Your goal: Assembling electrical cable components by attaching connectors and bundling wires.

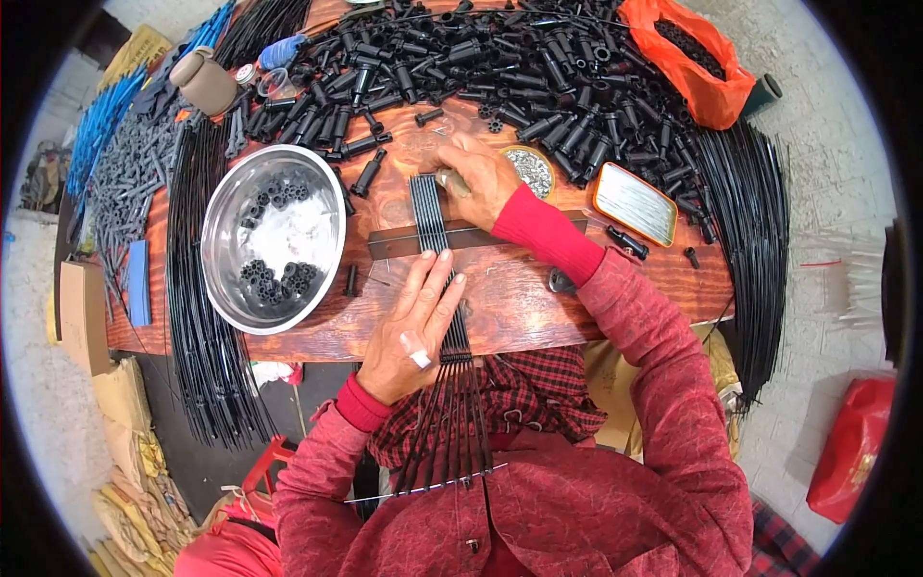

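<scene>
My left hand [411, 327] lies flat, fingers spread, pressing a row of several thin black rods [429, 213] onto the wooden table [524, 298]. The rods run from my lap across a dark flat bar [404, 242] toward the far side. My right hand [478, 178] rests at the far ends of the rods, fingers curled on a small grey piece; what it is cannot be made out. A wire threads the rods' near ends [423, 488] over my red jacket.
A steel bowl [231, 207] with small black ribbed rings sits at left. A heap of black plastic tubes [500, 67] covers the far table. An orange bag [687, 58], an oval tin [635, 204], a round dish of pins [532, 169] and black rod bundles [202, 346] surround the work.
</scene>
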`<state>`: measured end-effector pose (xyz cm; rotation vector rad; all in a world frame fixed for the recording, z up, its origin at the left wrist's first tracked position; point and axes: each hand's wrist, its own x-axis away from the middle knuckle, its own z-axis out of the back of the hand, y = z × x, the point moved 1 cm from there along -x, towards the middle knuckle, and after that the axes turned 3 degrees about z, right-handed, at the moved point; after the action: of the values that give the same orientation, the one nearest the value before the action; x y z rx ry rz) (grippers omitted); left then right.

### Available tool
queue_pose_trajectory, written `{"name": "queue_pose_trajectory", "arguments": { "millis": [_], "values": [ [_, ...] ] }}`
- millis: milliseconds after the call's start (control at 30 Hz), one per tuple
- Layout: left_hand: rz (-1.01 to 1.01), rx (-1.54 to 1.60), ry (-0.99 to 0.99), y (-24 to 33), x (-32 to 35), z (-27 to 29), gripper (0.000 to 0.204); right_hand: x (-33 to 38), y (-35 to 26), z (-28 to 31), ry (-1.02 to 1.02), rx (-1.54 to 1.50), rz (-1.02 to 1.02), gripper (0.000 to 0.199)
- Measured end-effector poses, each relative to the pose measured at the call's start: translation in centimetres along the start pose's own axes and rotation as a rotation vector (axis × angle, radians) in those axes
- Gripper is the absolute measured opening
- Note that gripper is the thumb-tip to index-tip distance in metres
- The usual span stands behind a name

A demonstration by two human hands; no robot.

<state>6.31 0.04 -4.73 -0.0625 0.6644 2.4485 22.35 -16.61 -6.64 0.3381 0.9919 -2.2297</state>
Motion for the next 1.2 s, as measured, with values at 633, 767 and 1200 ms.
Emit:
{"name": "queue_pose_trajectory", "arguments": {
  "millis": [633, 767, 1200],
  "values": [
    [0.016, 0.005, -0.020, -0.1, 0.0, -0.2, 0.075, -0.4, -0.8, -0.3, 0.057, 0.088, 0.130, 0.031],
    [0.031, 0.089, 0.030, 0.1, 0.2, -0.2, 0.084, -0.3, -0.5, 0.0, 0.040, -0.072, 0.118, 0.032],
    [-0.030, -0.037, 0.009, -0.1, -0.1, -0.3, 0.072, -1.1, -1.4, 0.4, 0.104, 0.010, 0.185, 0.044]
  ]
}}
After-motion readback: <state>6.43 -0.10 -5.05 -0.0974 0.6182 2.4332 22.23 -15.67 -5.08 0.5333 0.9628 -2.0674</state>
